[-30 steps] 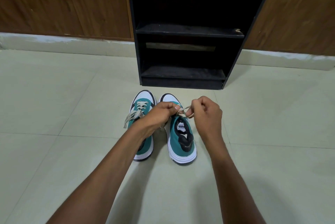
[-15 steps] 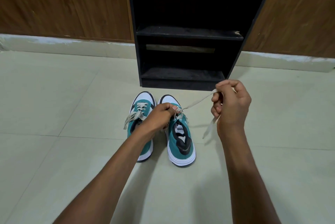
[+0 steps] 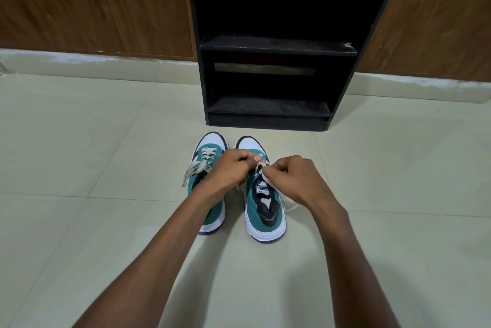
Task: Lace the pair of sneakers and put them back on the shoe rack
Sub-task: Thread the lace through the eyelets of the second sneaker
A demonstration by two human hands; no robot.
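Two teal and white sneakers stand side by side on the floor, toes toward the rack. The left sneaker [image 3: 206, 153] carries a beige lace whose loose ends trail off its left side. Over the right sneaker [image 3: 265, 210] both hands meet at the eyelets near the tongue. My left hand [image 3: 229, 168] pinches the beige lace [image 3: 259, 167] at the shoe's top. My right hand [image 3: 295, 181] grips the same lace, and a loose end hangs below it on the shoe's right side. The black shoe rack [image 3: 268, 107] stands just behind the shoes with bare shelves.
Pale floor tiles [image 3: 93, 155] spread on all sides of the shoes. Brown wooden panels [image 3: 93, 3] flank the rack at the back, above a whitish skirting strip.
My right hand had pulled the lace out up and to the right; it has now come back down to the right sneaker's eyelets beside my left hand. The shoes have not moved.
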